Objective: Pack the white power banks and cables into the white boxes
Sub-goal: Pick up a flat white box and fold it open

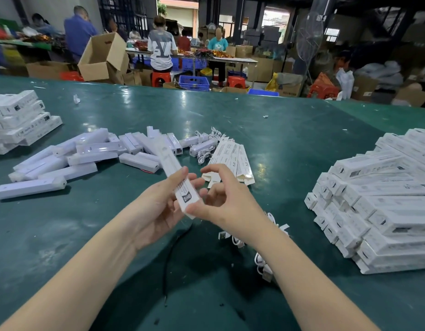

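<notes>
Both hands meet over the green tabletop (266,144) on one long white box (175,174). The left hand (159,206) curls its fingers around the box's lower half, while the right hand (221,199) pinches its near end — thumb against the flap. Beyond the box lies a scatter of loose power banks (87,154), with coiled white cables (206,144) and flat unfolded boxes (233,161) just right of them. Filled boxes (378,199) are stacked well to the right of the held box.

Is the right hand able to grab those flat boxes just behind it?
Probably yes: the flat boxes lie right behind the right hand with nothing between, though its fingertips now touch the white box.
</notes>
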The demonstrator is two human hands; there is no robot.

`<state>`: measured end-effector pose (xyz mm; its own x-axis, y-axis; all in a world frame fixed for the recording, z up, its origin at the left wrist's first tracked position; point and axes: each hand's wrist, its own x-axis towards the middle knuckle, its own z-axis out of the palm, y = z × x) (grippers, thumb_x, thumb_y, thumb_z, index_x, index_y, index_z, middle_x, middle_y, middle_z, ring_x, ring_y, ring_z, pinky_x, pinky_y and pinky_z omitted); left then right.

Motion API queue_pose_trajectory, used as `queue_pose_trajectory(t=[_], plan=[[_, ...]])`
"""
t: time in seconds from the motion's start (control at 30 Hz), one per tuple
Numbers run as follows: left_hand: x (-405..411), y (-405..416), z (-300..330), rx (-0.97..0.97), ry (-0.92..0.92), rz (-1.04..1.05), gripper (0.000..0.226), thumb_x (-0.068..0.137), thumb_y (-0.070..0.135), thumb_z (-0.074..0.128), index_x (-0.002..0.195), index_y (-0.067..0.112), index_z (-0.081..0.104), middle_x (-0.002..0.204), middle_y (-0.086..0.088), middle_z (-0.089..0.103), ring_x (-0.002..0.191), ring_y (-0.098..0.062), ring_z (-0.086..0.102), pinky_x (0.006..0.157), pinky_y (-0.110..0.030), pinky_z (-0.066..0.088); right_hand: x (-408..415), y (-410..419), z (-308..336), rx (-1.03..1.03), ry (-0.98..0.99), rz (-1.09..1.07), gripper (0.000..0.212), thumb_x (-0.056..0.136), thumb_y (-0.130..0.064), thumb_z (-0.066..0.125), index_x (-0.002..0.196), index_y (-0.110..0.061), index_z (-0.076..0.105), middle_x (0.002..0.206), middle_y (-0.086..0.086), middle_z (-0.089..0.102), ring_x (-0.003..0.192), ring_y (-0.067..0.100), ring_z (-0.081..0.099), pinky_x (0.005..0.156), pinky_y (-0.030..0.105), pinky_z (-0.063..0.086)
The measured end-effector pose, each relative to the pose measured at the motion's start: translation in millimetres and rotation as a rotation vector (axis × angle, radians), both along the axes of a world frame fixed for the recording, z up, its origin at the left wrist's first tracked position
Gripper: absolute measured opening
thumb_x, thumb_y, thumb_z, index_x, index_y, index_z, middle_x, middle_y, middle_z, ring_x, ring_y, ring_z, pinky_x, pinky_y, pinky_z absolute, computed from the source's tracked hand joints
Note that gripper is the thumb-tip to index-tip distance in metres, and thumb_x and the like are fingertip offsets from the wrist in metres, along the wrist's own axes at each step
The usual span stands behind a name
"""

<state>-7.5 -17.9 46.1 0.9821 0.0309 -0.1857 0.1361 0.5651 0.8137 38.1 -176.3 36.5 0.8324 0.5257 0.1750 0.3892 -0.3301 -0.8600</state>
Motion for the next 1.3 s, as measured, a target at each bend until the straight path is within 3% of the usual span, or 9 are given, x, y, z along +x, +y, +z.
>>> queue_pose_trajectory(t=[0.1, 0.27, 0.43, 0.53, 0.67, 0.83, 1.03, 1.2, 1.3], plan=[[-0.5, -2.6, -1.0, 0.183, -0.063, -0.083, 0.052, 0.062, 0.039, 0.076, 0.102, 0.006, 0.069, 0.097, -0.011, 0.075, 0.075, -0.019, 0.072, 0.061, -0.026, 0.058, -4.5, 4.8, -5.3, -0.075, -0.073, 0.068, 0.089, 0.056, -0.063, 0.082, 0.128, -0.050, 0.032, 0.101, -0.018, 0.069, 0.087, -0.003, 0.066, 0.082, 0.027, 0.056], [-0.4, -10.0, -11.4, 0.436, -0.104, -0.013, 0.015, 0.092, 0.026, 0.062, 0.100, 0.017, 0.071, 0.090, -0.008, 0.073, 0.077, -0.022, 0.071, 0.057, -0.031, 0.055, -6.3, 14.2, -13.5, 0.086, 0.226, 0.213, 0.091, 0.076, -0.022, 0.083, 0.141, -0.039, 0.021, 0.108, -0.015, 0.064, 0.088, 0.000, 0.069, 0.070, 0.020, 0.057], [2.6, -6.5, -16.3, 0.683, -0.111, 0.112, 0.013, 0.094, 0.025, 0.059, 0.104, 0.019, 0.065, 0.091, -0.001, 0.073, 0.080, -0.017, 0.070, 0.063, -0.030, 0.054, -2.5, 10.7, -12.4, 0.039, 0.220, 0.149, 0.072, 0.085, -0.025, 0.073, 0.142, -0.033, 0.030, 0.119, -0.009, 0.062, 0.093, 0.000, 0.067, 0.082, 0.028, 0.058], [9.1, 4.0, -15.1, 0.671, -0.034, 0.359, 0.013, 0.093, 0.027, 0.059, 0.090, 0.015, 0.061, 0.077, 0.004, 0.061, 0.064, -0.012, 0.056, 0.064, -0.029, 0.047, 2.5, 10.2, -14.5, -0.082, 0.086, 0.015, 0.057, 0.089, -0.031, 0.067, 0.139, -0.035, 0.041, 0.122, -0.013, 0.055, 0.090, -0.010, 0.058, 0.078, 0.014, 0.049], [10.9, 17.5, -7.9, 0.477, -0.037, 0.607, 0.015, 0.091, 0.030, 0.061, 0.084, 0.017, 0.056, 0.070, 0.007, 0.053, 0.054, -0.007, 0.049, 0.055, -0.024, 0.044, 14.5, 26.4, -9.6, -0.216, -0.106, 0.027, 0.039, 0.092, -0.027, 0.059, 0.130, -0.030, 0.053, 0.127, -0.005, 0.054, 0.111, 0.007, 0.053, 0.099, 0.027, 0.043], [9.2, 21.7, -6.3, 0.458, -0.089, 0.697, 0.013, 0.091, 0.027, 0.060, 0.085, 0.017, 0.054, 0.073, 0.002, 0.052, 0.054, -0.007, 0.049, 0.055, -0.025, 0.044, 54.7, 64.3, -8.8, -0.469, -0.355, 0.042, 0.047, 0.098, -0.027, 0.052, 0.143, -0.018, 0.043, 0.137, 0.008, 0.048, 0.130, 0.025, 0.040, 0.109, 0.040, 0.034], [7.5, 24.3, -5.1, 0.582, -0.230, 0.782, 0.018, 0.091, 0.026, 0.060, 0.078, 0.021, 0.049, 0.058, 0.013, 0.046, 0.050, -0.007, 0.046, 0.048, -0.022, 0.045, 96.5, 103.8, -22.9, -0.677, -0.344, 0.009, 0.054, 0.102, -0.025, 0.038, 0.154, -0.034, 0.025, 0.163, 0.007, 0.014, 0.148, 0.027, 0.012, 0.120, 0.044, 0.017], [9.8, 29.2, -4.5, 0.576, -0.258, 0.788, 0.013, 0.089, 0.027, 0.061, 0.081, 0.021, 0.053, 0.059, 0.011, 0.046, 0.051, -0.007, 0.046, 0.048, -0.019, 0.045, 105.5, 123.3, -21.8, -0.514, -0.408, -0.027, 0.040, 0.098, -0.021, 0.048, 0.137, -0.021, 0.055, 0.133, 0.008, 0.059, 0.124, 0.029, 0.051, 0.102, 0.042, 0.041], [9.6, 28.7, -4.8, 0.610, -0.300, 0.763, 0.011, 0.085, 0.029, 0.060, 0.085, 0.020, 0.056, 0.064, 0.002, 0.051, 0.055, -0.010, 0.049, 0.048, -0.017, 0.045, 105.6, 123.9, -20.9, -0.436, -0.428, -0.070, 0.025, 0.095, -0.023, 0.058, 0.117, -0.016, 0.066, 0.109, 0.008, 0.069, 0.105, 0.028, 0.060, 0.089, 0.040, 0.048]])
